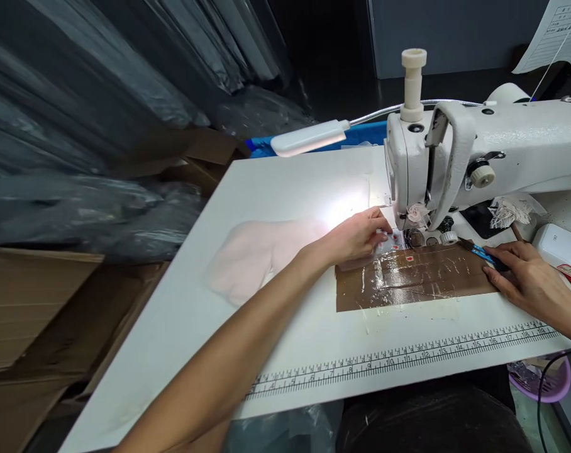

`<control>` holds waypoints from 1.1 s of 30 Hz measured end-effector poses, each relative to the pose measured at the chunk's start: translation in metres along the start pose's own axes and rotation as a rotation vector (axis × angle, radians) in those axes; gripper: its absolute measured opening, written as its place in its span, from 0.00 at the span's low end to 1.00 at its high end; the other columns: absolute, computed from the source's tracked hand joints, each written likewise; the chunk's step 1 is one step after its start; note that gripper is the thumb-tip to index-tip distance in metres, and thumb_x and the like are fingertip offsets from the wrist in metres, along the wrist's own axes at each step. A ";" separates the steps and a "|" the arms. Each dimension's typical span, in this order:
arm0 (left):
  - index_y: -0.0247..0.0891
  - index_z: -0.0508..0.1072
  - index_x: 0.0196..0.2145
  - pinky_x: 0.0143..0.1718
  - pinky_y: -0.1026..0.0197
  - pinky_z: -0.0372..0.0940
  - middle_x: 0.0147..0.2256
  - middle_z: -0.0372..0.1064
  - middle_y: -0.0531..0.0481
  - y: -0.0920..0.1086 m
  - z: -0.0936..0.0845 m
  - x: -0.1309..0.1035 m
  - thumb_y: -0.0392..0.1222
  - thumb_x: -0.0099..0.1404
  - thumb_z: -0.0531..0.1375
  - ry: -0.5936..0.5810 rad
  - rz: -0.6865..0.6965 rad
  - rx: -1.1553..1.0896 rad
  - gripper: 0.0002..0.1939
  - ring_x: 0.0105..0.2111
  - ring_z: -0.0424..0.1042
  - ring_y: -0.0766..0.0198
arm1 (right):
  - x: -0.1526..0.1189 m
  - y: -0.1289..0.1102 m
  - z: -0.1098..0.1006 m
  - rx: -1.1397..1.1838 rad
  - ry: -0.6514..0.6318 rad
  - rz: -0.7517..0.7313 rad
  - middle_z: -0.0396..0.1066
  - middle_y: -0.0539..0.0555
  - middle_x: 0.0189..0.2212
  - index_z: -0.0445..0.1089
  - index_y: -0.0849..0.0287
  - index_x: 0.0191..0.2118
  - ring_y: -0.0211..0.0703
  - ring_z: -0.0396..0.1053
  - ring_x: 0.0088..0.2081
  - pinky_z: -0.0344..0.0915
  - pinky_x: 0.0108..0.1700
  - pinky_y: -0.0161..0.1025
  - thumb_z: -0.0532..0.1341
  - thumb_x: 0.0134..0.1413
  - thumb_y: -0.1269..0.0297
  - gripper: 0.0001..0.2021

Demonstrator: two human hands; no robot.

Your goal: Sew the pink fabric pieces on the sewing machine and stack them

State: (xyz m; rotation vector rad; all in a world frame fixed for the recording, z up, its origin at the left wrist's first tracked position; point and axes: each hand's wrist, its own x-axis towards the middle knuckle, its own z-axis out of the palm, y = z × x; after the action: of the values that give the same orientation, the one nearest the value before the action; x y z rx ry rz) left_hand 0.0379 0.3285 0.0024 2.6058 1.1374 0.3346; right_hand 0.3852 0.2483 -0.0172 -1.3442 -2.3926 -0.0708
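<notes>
Sheer fabric (243, 258) beneath pinching left grip (358, 236), blue tool (481, 251) jutting from curled right grip (526, 272)

Sewing wkshp: big white sewing mach. (526, 148) w/ lamp (309, 138) on white table (172, 327), ruler scale (393, 362) marked nr front edge; open cardboard boxes (35, 302) & plastic wrap (78, 214) at L, printed form (556, 34) top R.

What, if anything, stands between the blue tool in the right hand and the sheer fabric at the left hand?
Straight across, a white knob and shiny round parts appear to sit between the blue tool and the sheer fabric. Nearer the person, over the brown strip, nothing visible stands in the way.
</notes>
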 end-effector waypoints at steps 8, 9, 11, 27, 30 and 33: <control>0.37 0.73 0.41 0.31 0.64 0.67 0.37 0.68 0.48 -0.006 0.009 -0.015 0.36 0.69 0.54 0.151 0.051 -0.109 0.08 0.29 0.68 0.68 | 0.002 -0.010 0.010 -0.171 0.128 -0.003 0.72 0.64 0.34 0.77 0.68 0.45 0.55 0.70 0.37 0.70 0.35 0.47 0.45 0.72 0.58 0.25; 0.37 0.74 0.41 0.31 0.64 0.67 0.36 0.68 0.48 -0.006 0.010 -0.015 0.37 0.70 0.54 0.151 0.069 -0.119 0.08 0.29 0.68 0.68 | 0.002 -0.011 0.011 -0.181 0.140 0.002 0.72 0.63 0.33 0.77 0.68 0.44 0.55 0.70 0.37 0.70 0.35 0.47 0.45 0.72 0.58 0.25; 0.38 0.75 0.39 0.33 0.64 0.67 0.36 0.68 0.49 -0.007 0.011 -0.016 0.37 0.70 0.55 0.140 0.104 -0.128 0.08 0.31 0.69 0.68 | 0.001 -0.012 0.015 -0.195 0.184 0.016 0.71 0.62 0.32 0.77 0.67 0.43 0.54 0.69 0.36 0.70 0.36 0.46 0.46 0.71 0.58 0.24; 0.39 0.62 0.37 0.28 0.63 0.60 0.29 0.67 0.52 0.006 0.015 -0.019 0.34 0.70 0.49 0.123 -0.130 -0.006 0.05 0.24 0.63 0.68 | -0.002 -0.012 0.013 0.104 0.331 0.025 0.72 0.58 0.35 0.68 0.58 0.38 0.47 0.72 0.36 0.70 0.35 0.41 0.53 0.67 0.63 0.09; 0.39 0.62 0.37 0.28 0.63 0.61 0.30 0.69 0.51 0.006 0.016 -0.018 0.35 0.71 0.48 0.143 -0.088 -0.038 0.06 0.25 0.65 0.67 | -0.005 -0.021 0.007 0.273 0.222 0.072 0.74 0.57 0.34 0.67 0.57 0.39 0.43 0.72 0.31 0.69 0.32 0.38 0.55 0.64 0.64 0.06; 0.38 0.62 0.36 0.30 0.63 0.64 0.32 0.71 0.49 0.003 0.015 -0.020 0.35 0.71 0.47 0.136 -0.026 -0.090 0.06 0.29 0.69 0.66 | -0.003 -0.034 0.005 0.430 0.069 0.176 0.72 0.51 0.26 0.65 0.56 0.38 0.38 0.66 0.21 0.62 0.22 0.34 0.55 0.61 0.63 0.05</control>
State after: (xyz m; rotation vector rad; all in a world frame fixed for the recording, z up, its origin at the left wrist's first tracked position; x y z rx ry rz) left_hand 0.0322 0.3093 -0.0128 2.5207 1.1700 0.5516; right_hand 0.3567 0.2281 -0.0178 -1.3068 -2.0659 0.4150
